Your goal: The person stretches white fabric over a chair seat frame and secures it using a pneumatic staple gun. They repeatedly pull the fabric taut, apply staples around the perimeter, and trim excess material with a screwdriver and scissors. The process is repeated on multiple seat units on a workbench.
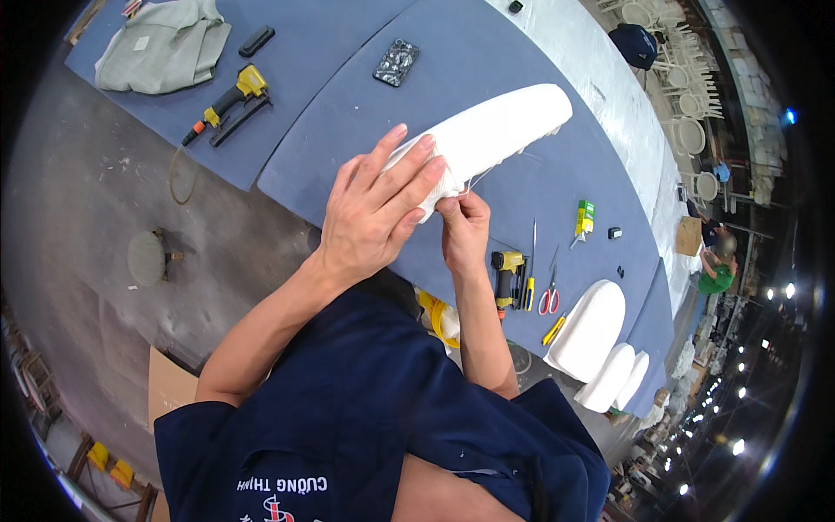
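From up here I see a dark navy short-sleeved shirt (365,409) with light lettering and a small red-and-white emblem printed near the lower hem. Both forearms are bare below the sleeves, and I spot no gloves, watch or rings on the left hand (374,213) or right hand (465,230).
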{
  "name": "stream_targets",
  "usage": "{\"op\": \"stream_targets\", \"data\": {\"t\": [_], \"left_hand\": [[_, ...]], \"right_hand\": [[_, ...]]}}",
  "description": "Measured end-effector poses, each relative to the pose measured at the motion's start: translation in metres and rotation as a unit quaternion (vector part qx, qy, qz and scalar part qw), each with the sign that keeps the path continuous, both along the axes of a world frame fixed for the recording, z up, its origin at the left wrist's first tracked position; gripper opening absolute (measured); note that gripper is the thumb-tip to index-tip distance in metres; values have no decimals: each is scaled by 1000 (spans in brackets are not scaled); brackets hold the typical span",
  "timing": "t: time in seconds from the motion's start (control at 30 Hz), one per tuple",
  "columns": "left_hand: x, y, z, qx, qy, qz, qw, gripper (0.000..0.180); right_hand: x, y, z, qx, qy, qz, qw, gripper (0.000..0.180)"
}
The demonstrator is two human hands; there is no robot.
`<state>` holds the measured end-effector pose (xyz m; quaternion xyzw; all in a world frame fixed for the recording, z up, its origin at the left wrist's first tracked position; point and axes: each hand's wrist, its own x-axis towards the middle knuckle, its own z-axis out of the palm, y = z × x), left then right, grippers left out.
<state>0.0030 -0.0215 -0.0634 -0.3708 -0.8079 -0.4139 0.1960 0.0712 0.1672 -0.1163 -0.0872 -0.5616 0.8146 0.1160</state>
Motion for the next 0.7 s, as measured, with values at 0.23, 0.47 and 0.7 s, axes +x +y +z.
{"op": "stream_targets", "data": {"t": [0.23,0.47,0.7], "left_hand": [[-2,-7,4,-17,-2,-56,998,46],[-52,-20,10,125,-261,-186,939,55],[-46,-5,48,-70,-192,-119,972,52]], "right_hand": [[2,-1,1,-23,-6,-22,999,23],[-6,2,1,41,-5,-20,999,27],[-23,-5,8,23,-12,-9,1000,26]]}}
